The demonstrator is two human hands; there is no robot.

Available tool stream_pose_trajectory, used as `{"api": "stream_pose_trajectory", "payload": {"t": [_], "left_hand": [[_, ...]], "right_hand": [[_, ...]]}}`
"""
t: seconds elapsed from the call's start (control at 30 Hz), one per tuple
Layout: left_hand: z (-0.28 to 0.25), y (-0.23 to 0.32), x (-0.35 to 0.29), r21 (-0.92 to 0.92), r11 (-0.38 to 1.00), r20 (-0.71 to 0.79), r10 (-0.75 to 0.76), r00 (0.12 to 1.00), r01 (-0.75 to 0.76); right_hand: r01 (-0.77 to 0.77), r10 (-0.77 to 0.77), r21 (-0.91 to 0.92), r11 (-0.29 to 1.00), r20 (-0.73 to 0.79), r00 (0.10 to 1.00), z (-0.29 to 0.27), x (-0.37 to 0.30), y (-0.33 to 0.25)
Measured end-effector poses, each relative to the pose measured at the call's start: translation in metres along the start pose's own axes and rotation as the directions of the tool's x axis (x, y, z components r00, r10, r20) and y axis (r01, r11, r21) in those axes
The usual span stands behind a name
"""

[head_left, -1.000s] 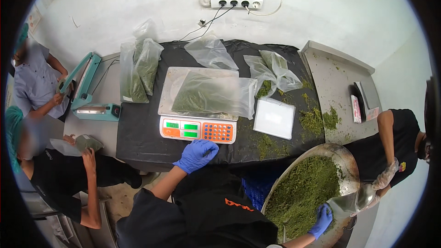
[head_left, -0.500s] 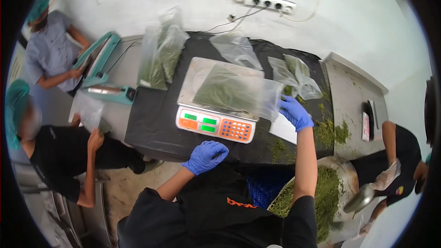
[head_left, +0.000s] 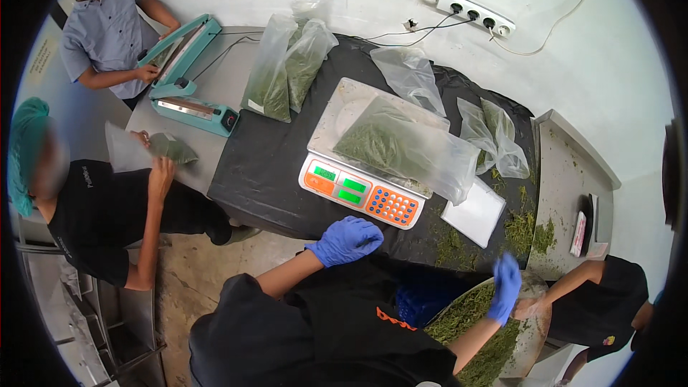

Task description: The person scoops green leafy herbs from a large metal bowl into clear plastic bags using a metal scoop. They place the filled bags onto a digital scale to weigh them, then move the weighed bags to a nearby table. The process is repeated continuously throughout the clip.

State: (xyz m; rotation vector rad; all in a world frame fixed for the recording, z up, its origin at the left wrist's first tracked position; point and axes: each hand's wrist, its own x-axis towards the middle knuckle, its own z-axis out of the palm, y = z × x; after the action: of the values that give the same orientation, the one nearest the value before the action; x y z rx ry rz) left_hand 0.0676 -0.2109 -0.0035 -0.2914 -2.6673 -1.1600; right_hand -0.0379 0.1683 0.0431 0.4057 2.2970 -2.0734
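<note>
While the left hand [head_left: 346,241] sits loosely curled before the scale [head_left: 362,195], whether holding anything I cannot tell, the bag [head_left: 405,147] lies atop that scale, ahead and rightward, long axis slanting down toward the right hand [head_left: 505,288], straight-fingered, seemingly empty, over the tub [head_left: 529,333].

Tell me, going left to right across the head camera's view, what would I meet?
Teal sealing equipment, filled plastic bags grouped at the back, weighing scale, flat white panel, person's right gloved hand, red-and-white item on the steel surface.
</note>
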Motion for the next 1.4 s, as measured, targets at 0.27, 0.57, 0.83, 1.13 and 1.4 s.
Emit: {"api": "stream_pose_trajectory", "payload": {"t": [0.27, 0.57, 0.83, 1.13, 1.4], "left_hand": [[0.014, 0.029, 0.056, 0.056, 0.916, 0.059, 0.393, 0.918, -0.396], [0.034, 0.067, 0.102, 0.153, 0.682, 0.18, 0.692, 0.699, -0.715], [-0.023, 0.055, 0.197, 0.542, 0.618, 0.308, 0.484, 0.819, -0.569], [-0.106, 0.007, 0.227, 0.612, 0.468, 0.291, 0.616, 0.732, -0.638], [-0.26, -0.068, 0.153, 0.601, 0.743, -0.537, 0.104, 0.837, 0.293]], "right_hand": [[-0.467, -0.094, -0.82, 0.331, -0.521, 0.848, -0.154, -0.162, 0.184], [-0.445, -0.049, -0.572, 0.689, -0.65, 0.759, -0.133, -0.208, 0.232], [-0.388, -0.084, -0.438, 0.811, -0.743, 0.664, -0.143, -0.21, 0.186], [-0.784, 0.229, -0.205, 0.585, -0.886, 0.403, -0.151, -0.251, 0.155], [-0.504, 0.036, -0.599, 0.622, -0.621, 0.783, -0.151, -0.248, 0.216]]}}
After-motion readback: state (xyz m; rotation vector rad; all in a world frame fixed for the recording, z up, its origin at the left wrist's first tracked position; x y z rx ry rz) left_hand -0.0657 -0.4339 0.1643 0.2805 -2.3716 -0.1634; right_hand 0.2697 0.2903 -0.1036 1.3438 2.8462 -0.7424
